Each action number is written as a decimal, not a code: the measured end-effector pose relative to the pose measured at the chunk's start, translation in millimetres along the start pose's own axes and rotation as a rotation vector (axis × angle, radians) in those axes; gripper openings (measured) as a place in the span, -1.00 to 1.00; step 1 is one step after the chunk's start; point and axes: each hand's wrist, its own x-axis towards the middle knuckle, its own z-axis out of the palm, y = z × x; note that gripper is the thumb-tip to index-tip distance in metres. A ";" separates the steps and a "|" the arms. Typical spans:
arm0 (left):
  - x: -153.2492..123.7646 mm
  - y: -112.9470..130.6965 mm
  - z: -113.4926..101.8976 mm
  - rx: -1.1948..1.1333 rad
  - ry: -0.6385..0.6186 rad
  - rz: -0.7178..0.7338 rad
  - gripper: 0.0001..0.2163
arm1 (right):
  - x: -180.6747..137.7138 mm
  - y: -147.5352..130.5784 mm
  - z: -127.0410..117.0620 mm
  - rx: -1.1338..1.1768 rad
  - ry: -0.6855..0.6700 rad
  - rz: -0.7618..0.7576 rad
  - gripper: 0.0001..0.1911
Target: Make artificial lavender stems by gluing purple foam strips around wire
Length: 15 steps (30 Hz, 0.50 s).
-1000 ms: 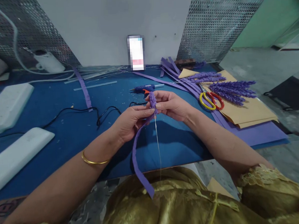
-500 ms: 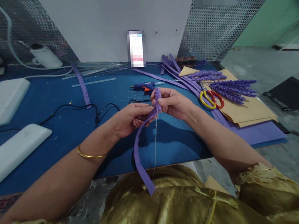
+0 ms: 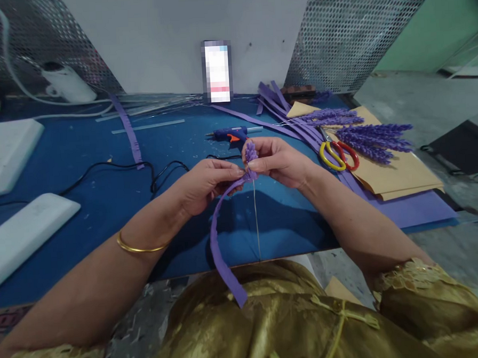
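Between my hands is a small purple flower head [image 3: 251,152] of fringed paper, with a thin wire stem [image 3: 256,221] hanging straight down below it. My right hand [image 3: 276,161] pinches the flower head between thumb and fingers. From its base a long purple paper strip [image 3: 217,244] runs left and curves down past the table edge to my lap. My left hand [image 3: 211,183] is closed on the upper end of this strip, close to the flower head. Its lower fingers are partly hidden. Just behind my hands lies a blue glue gun [image 3: 230,133] with an orange trigger.
Scissors [image 3: 339,156] with yellow and red handles lie at right beside finished purple flower stems [image 3: 375,142] on brown paper [image 3: 403,178]. More purple strips [image 3: 288,124] spread behind. A phone [image 3: 217,70] leans on the back panel. White blocks [image 3: 29,235] and a black cord [image 3: 98,167] are left.
The flower head has turned in my fingers, and its wire has swung from a leftward slant to nearly vertical. The strip is drawn closer around the base. The view has shifted slightly.
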 end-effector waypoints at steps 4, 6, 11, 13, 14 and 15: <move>-1.3 -0.1 3.7 -0.025 0.072 0.011 -0.84 | 1.8 0.6 2.3 -0.084 0.060 -0.051 -0.70; -1.0 -1.3 5.1 -0.045 0.109 0.018 -0.84 | 2.7 1.8 4.3 -0.098 0.098 -0.059 -0.68; 0.0 -4.6 7.1 -0.083 0.147 0.039 -0.84 | 3.2 3.4 11.1 -0.098 0.180 -0.081 -0.66; 0.0 -4.9 7.6 -0.088 0.153 0.045 -0.84 | 3.4 3.7 13.0 -0.111 0.202 -0.080 -0.67; -0.2 -4.8 7.8 -0.088 0.156 0.045 -0.86 | 3.7 4.1 13.5 -0.120 0.206 -0.076 -0.67; -0.3 -4.6 7.9 -0.087 0.160 0.047 -0.87 | 4.0 4.7 13.8 -0.129 0.210 -0.072 -0.67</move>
